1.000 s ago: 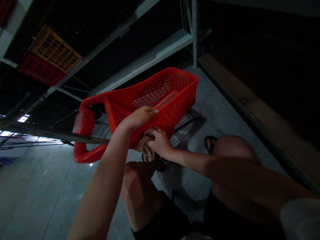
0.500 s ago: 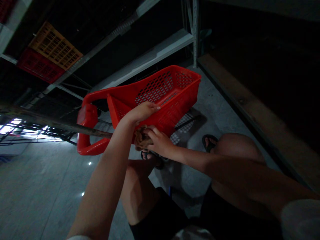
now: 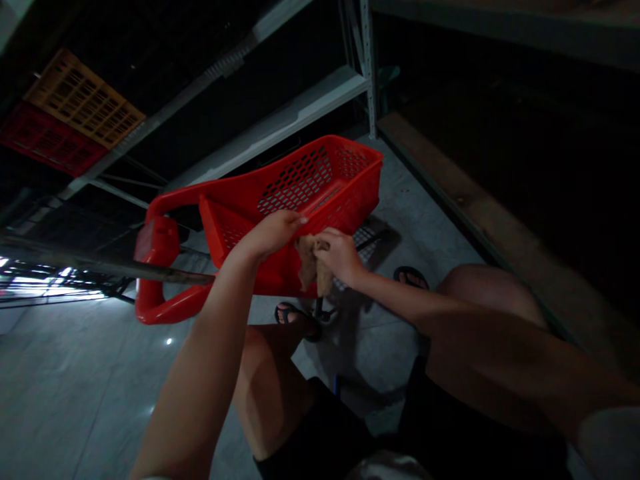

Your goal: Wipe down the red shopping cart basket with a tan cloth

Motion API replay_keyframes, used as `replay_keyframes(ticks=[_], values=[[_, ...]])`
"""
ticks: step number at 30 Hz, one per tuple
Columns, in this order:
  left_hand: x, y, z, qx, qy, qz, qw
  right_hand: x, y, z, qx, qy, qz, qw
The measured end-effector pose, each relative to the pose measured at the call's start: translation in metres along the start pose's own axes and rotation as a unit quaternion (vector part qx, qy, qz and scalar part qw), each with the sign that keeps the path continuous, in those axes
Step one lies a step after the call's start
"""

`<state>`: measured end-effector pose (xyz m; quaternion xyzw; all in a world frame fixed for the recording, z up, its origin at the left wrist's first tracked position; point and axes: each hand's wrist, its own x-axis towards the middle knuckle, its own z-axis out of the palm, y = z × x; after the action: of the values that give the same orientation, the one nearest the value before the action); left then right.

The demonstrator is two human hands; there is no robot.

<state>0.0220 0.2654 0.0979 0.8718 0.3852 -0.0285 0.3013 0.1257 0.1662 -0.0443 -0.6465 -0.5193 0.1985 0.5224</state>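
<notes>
A red plastic shopping cart [image 3: 350,207] with perforated sides stands in front of me, its handle loop toward the left. My left hand [image 3: 280,230] is closed over the near top rim of the basket. Against the outside of the near wall, my right hand [image 3: 340,255] grips a crumpled brown cloth [image 3: 309,262]. Part of the cloth hangs down below the fingers. The basket's inside shows a bare red bottom and holed walls.
Metal shelving [image 3: 320,100] runs behind the cart. An orange crate [image 3: 85,97] and a red crate [image 3: 53,137] sit on it at upper left. A long pole [image 3: 105,260] reaches in from the left. My sandalled feet are on the grey floor [image 3: 65,393].
My right hand has moved the cloth rightward and up along the cart's near side. The left hand stays on the rim. The whole view has shifted slightly.
</notes>
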Motion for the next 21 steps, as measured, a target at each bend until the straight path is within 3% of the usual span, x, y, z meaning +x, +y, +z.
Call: replay_keyframes(ticks=[3, 7, 12, 15, 21], values=[[-0.002, 0.000, 0.000, 0.043, 0.001, 0.019, 0.999, 0.033, 0.015, -0.033, 0.014, 0.131, 0.073, 0.989], [-0.007, 0.003, 0.000, 0.069, 0.007, -0.001, 0.998, 0.068, 0.044, -0.070, 0.036, 0.240, 0.135, 0.961], [-0.012, 0.002, 0.000, 0.094, -0.007, -0.007, 0.996, 0.091, 0.073, -0.096, 0.035, 0.393, 0.166, 0.904], [-0.014, 0.001, 0.001, 0.104, -0.014, -0.006, 0.994, 0.088, 0.072, -0.087, 0.064, 0.407, 0.137, 0.901], [-0.015, -0.003, 0.003, 0.099, -0.006, -0.007, 0.995, 0.051, 0.035, -0.035, 0.091, 0.325, 0.010, 0.941]])
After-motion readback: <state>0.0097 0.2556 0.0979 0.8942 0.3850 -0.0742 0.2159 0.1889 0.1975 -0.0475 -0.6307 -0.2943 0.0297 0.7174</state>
